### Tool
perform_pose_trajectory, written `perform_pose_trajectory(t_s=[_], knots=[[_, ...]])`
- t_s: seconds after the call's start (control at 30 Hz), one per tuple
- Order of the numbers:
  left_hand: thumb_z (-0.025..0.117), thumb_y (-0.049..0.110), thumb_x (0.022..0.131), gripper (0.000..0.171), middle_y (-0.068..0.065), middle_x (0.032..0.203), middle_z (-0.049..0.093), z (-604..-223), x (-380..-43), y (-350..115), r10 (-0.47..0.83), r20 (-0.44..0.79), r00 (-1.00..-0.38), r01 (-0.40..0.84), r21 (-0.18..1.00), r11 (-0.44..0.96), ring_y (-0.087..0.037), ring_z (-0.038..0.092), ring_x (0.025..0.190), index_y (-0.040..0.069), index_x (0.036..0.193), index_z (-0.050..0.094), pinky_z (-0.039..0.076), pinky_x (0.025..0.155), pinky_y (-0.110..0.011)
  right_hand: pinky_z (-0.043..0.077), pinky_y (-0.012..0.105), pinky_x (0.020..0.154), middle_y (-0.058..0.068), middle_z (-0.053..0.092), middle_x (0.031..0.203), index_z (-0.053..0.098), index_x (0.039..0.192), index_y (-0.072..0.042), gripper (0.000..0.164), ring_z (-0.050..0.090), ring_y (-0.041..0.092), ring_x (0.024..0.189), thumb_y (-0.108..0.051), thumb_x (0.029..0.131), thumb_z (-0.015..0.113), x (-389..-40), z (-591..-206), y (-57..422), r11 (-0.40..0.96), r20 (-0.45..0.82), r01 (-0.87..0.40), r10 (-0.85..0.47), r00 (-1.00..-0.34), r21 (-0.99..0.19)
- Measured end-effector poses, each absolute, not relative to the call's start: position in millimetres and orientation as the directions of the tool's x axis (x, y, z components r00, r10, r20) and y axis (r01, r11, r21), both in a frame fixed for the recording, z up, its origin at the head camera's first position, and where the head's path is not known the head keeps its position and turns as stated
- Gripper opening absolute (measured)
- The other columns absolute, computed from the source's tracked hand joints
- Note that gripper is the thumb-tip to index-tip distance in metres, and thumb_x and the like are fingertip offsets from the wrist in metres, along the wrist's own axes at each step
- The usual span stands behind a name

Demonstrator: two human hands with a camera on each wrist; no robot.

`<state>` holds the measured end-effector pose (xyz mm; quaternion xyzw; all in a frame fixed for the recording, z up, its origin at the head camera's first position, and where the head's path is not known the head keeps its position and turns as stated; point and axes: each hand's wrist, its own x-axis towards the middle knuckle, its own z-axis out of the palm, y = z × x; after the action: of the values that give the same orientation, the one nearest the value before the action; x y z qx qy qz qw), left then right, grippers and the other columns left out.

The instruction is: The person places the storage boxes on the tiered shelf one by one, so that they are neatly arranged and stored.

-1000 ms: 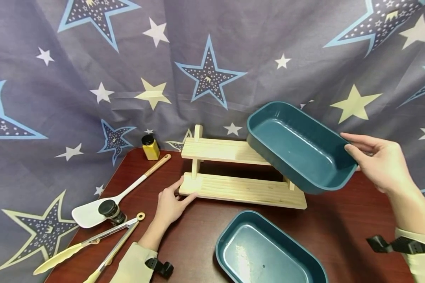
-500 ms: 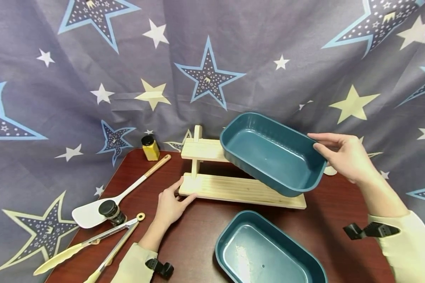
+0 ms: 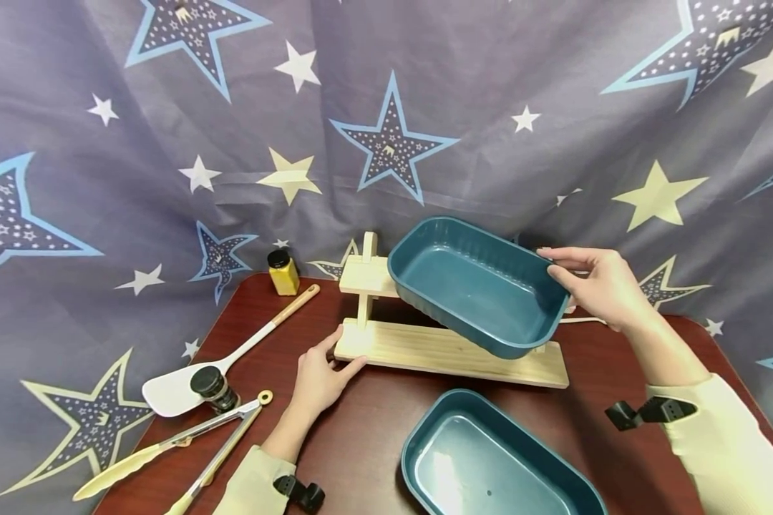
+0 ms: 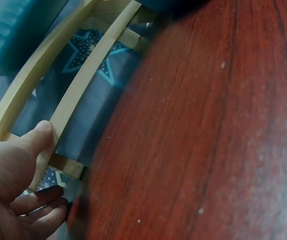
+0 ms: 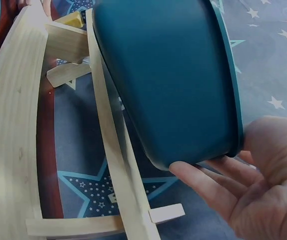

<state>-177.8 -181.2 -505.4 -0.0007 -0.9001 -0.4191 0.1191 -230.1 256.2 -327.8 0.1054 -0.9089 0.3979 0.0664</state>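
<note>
A two-tier wooden rack (image 3: 451, 357) stands at the back of the table. My left hand (image 3: 318, 375) grips the left end of its lower shelf, thumb on the front and fingers behind, as the left wrist view (image 4: 21, 187) also shows. By its right end, my right hand (image 3: 602, 282) holds a teal rectangular bin (image 3: 473, 290), tilted with its inside facing me. The bin overlaps the upper shelf; in the right wrist view its underside (image 5: 168, 75) is over that shelf, and I cannot tell whether they touch. A second teal bin (image 3: 415, 436) lies on the table in front.
On the left lie a white spatula (image 3: 174, 390) with a wooden handle, a black-lidded jar (image 3: 214, 388) and cream-tipped tongs (image 3: 187, 438). A yellow jar (image 3: 284, 277) stands at the back. A star-patterned curtain (image 3: 348, 43) hangs close behind the rack.
My right hand has brought the teal bin leftward and slightly down, over the rack's upper shelf. The left hand keeps its grip on the lower shelf. The view has shifted slightly.
</note>
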Motion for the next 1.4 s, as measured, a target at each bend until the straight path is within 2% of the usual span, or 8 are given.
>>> perform_pose_trajectory(t_s=[0.17, 0.3, 0.4, 0.5, 0.8, 1.17, 1.4], knots=[[0.092, 0.037, 0.084, 0.083, -0.013, 0.15, 0.064, -506.7, -177.2, -177.3, -0.1, 0.206, -0.973, 0.096, 0.762, 0.64, -0.031, 0.073, 0.122, 0.007, 0.153, 0.058, 0.064, 0.094, -0.045, 0.041, 0.033, 0.039, 0.023, 0.075, 0.126, 0.073, 0.138, -0.018, 0.032, 0.046, 0.02, 0.038, -0.023, 0.107, 0.066, -237.4, -329.2, 251.4, 0.68, 0.19, -0.228, -0.132, -0.973, -0.697], [0.093, 0.036, 0.084, 0.083, -0.014, 0.151, 0.063, -506.0, -176.0, -179.0, -0.099, 0.212, -0.972, 0.101, 0.763, 0.638, -0.032, 0.072, 0.123, 0.006, 0.153, 0.058, 0.064, 0.094, -0.046, 0.044, 0.031, 0.041, 0.023, 0.075, 0.127, 0.073, 0.138, -0.018, 0.033, 0.057, 0.023, 0.043, -0.024, 0.107, 0.066, -244.9, -331.5, 246.4, 0.679, 0.189, -0.24, -0.15, -0.97, -0.694], [0.092, 0.036, 0.085, 0.083, -0.014, 0.151, 0.063, -504.7, -176.6, -181.7, -0.099, 0.208, -0.973, 0.098, 0.761, 0.641, -0.032, 0.071, 0.125, 0.007, 0.154, 0.057, 0.064, 0.094, -0.046, 0.051, 0.028, 0.048, 0.023, 0.075, 0.127, 0.074, 0.138, -0.016, 0.033, 0.067, 0.018, 0.053, -0.024, 0.106, 0.067, -251.1, -333.3, 242.1, 0.675, 0.204, -0.262, -0.167, -0.965, -0.69], [0.092, 0.036, 0.085, 0.082, -0.014, 0.151, 0.063, -503.5, -175.6, -183.2, -0.1, 0.202, -0.974, 0.091, 0.76, 0.644, -0.032, 0.07, 0.126, 0.007, 0.154, 0.057, 0.064, 0.095, -0.046, 0.057, 0.027, 0.054, 0.022, 0.076, 0.126, 0.074, 0.137, -0.016, 0.033, 0.07, 0.011, 0.058, -0.023, 0.106, 0.067, -254.6, -335.6, 239.6, 0.666, 0.208, -0.269, -0.172, -0.963, -0.695], [0.092, 0.036, 0.084, 0.082, -0.015, 0.149, 0.064, -500.8, -175.1, -181.6, -0.097, 0.21, -0.973, 0.099, 0.759, 0.644, -0.033, 0.072, 0.123, 0.006, 0.153, 0.058, 0.064, 0.093, -0.046, 0.058, 0.031, 0.053, 0.023, 0.075, 0.127, 0.073, 0.138, -0.014, 0.033, 0.07, 0.022, 0.056, -0.018, 0.106, 0.066, -259.9, -338.2, 239.9, 0.665, 0.186, -0.249, -0.166, -0.968, -0.704], [0.092, 0.036, 0.085, 0.083, -0.015, 0.151, 0.062, -505.0, -176.4, -179.8, -0.091, 0.204, -0.975, 0.1, 0.765, 0.636, -0.032, 0.07, 0.127, 0.006, 0.154, 0.057, 0.064, 0.095, -0.046, 0.058, 0.033, 0.054, 0.025, 0.074, 0.128, 0.072, 0.14, -0.012, 0.035, 0.069, 0.022, 0.056, -0.02, 0.107, 0.066, -264.1, -341.2, 239.6, 0.635, 0.142, -0.212, -0.16, -0.977, -0.743], [0.092, 0.036, 0.085, 0.083, -0.014, 0.151, 0.063, -506.4, -176.9, -180.9, -0.1, 0.202, -0.974, 0.094, 0.768, 0.634, -0.032, 0.07, 0.126, 0.006, 0.154, 0.057, 0.064, 0.095, -0.046, 0.059, 0.032, 0.054, 0.026, 0.073, 0.131, 0.07, 0.141, -0.012, 0.036, 0.068, 0.011, 0.059, -0.02, 0.107, 0.065, -267.0, -341.7, 238.7, 0.618, 0.119, -0.194, -0.16, -0.98, -0.762]])
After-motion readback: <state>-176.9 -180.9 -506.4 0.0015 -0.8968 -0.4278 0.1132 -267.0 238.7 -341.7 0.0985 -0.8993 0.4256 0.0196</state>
